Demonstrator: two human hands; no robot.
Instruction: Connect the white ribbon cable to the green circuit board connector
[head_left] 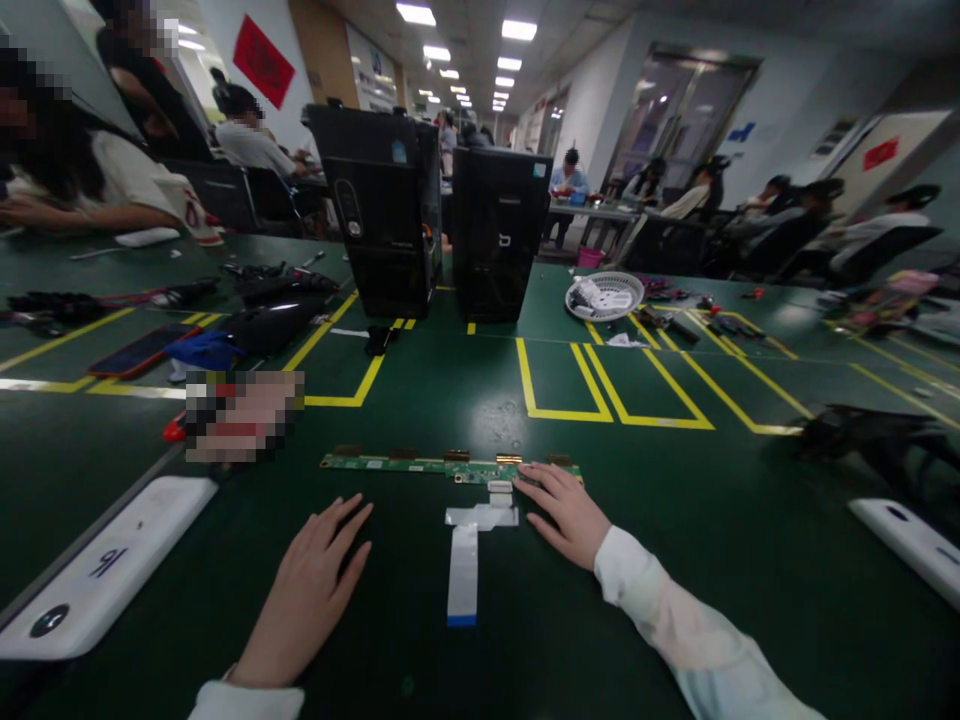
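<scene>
A long, narrow green circuit board (420,465) lies across the dark green table, with several copper-coloured tabs along its far edge. From a white connector at its near edge, a white flat ribbon cable (463,575) folds sideways and then runs toward me, ending in a blue strip. My right hand (562,510) rests with its fingers apart on the right end of the board, its fingertips touching it. My left hand (315,570) lies on the table to the left of the cable, fingers stretched out, apart from the board and holding nothing.
Two black computer towers (499,235) stand at the back. A white basket (604,296) of small parts is right of them. White devices lie at the left (112,570) and right (911,545). Cables, a phone and tools clutter the left. Several people sit around the room.
</scene>
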